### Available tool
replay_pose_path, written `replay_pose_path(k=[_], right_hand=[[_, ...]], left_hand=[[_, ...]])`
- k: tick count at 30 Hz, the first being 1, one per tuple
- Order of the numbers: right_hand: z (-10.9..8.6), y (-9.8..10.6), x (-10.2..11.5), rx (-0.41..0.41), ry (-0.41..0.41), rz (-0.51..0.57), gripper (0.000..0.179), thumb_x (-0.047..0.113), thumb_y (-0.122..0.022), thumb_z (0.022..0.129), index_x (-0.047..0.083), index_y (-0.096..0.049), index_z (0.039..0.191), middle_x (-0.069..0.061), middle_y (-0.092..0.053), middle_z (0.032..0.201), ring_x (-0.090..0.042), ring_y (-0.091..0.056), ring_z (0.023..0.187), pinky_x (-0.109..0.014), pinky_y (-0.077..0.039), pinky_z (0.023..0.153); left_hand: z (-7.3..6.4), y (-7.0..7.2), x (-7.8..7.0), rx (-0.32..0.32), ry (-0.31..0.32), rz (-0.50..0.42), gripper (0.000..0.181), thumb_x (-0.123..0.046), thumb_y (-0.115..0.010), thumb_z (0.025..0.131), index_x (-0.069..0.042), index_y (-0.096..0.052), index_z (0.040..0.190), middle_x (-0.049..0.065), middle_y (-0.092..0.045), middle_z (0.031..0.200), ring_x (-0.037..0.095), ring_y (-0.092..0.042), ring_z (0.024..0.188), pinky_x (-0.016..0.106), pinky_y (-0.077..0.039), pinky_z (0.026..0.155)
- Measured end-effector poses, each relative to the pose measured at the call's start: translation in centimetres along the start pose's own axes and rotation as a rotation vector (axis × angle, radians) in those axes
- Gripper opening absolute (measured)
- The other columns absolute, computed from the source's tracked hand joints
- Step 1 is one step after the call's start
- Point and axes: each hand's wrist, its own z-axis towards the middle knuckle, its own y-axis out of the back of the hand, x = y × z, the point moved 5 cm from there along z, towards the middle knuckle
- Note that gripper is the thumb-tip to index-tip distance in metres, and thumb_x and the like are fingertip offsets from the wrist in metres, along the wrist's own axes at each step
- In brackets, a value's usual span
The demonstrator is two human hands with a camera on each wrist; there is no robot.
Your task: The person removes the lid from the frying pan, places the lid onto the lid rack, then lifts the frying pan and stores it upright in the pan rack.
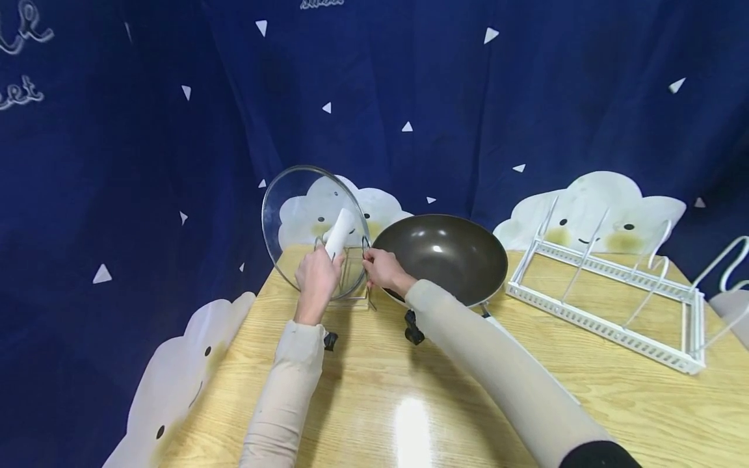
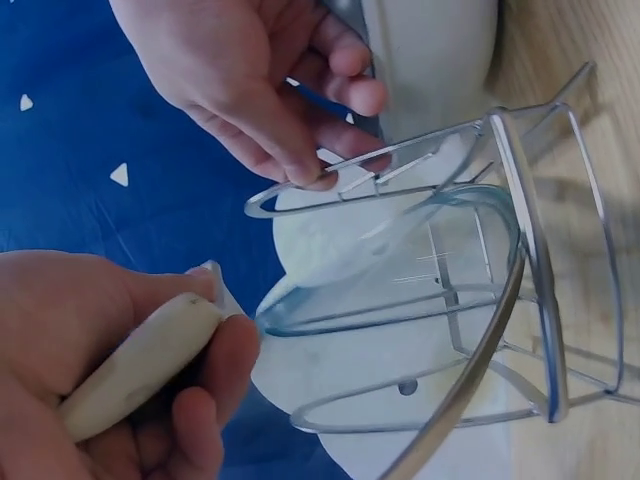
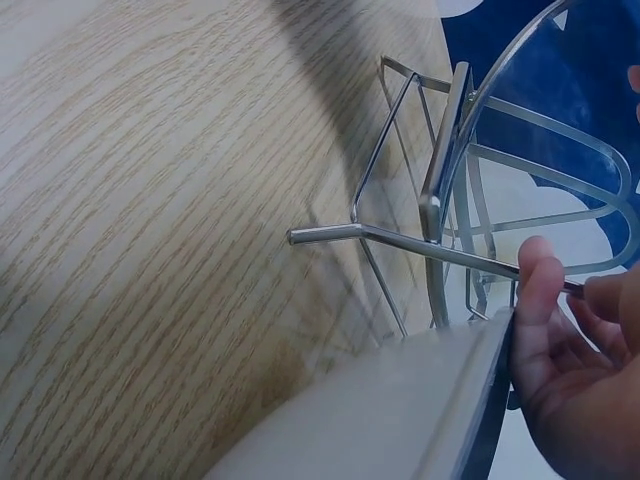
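Observation:
My left hand (image 1: 318, 276) grips the white handle (image 1: 337, 237) of a round glass lid (image 1: 292, 214) with a metal rim. The lid stands nearly upright, its lower rim among the wires of a small metal wire rack (image 2: 550, 300). With thumb and fingers, my right hand (image 1: 386, 268) pinches one side of that rack, seen close in the right wrist view along a bent metal rod (image 3: 440, 252). Right beside this hand is a dark wok (image 1: 450, 260), tilted with its inside toward me; its pale outer side (image 3: 370, 410) shows below the rack in the right wrist view.
A white rack (image 1: 603, 328) with upright dividers stands on the right of the wooden table (image 1: 374, 403). The wok's long white handle (image 1: 538, 364) runs toward the front right, partly under my right sleeve. Behind the table hangs a dark blue curtain (image 1: 374, 78) with clouds and triangles.

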Motion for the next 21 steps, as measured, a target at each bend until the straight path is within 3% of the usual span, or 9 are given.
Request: replay_pose_path(k=[5, 14, 21], right_hand=[[0.03, -0.01, 0.04, -0.009, 0.002, -0.004, 0.013, 0.012, -0.049, 0.099, 0.002, -0.056, 0.101, -0.008, -0.054, 0.071, -0.014, -0.059, 0.048, -0.036, -0.056, 0.055], [0.01, -0.11, 0.08, -0.014, -0.002, -0.011, 0.015, 0.013, -0.049, 0.099, 0.001, -0.057, 0.104, -0.008, -0.055, 0.071, -0.03, -0.067, 0.065, -0.036, -0.056, 0.055], [-0.07, -0.02, 0.17, -0.002, -0.02, 0.002, 0.015, 0.013, -0.049, 0.099, 0.001, -0.058, 0.105, -0.01, -0.056, 0.072, -0.015, -0.06, 0.051, -0.042, -0.056, 0.061]], left_hand=[[-0.09, -0.05, -0.24, -0.001, 0.019, -0.013, 0.044, -0.038, -0.064, 0.088, 0.003, -0.059, 0.101, 0.022, -0.064, 0.086, 0.036, -0.063, 0.076, 0.045, -0.05, 0.059], [-0.35, -0.12, -0.41, 0.055, 0.032, -0.003, 0.044, -0.038, -0.06, 0.091, 0.004, -0.056, 0.104, 0.019, -0.062, 0.084, 0.034, -0.062, 0.072, 0.042, -0.049, 0.058], [-0.5, -0.23, -0.66, 0.093, 0.053, -0.006, 0.044, -0.037, -0.059, 0.092, 0.004, -0.054, 0.107, 0.018, -0.061, 0.085, 0.033, -0.061, 0.073, 0.041, -0.05, 0.059]])
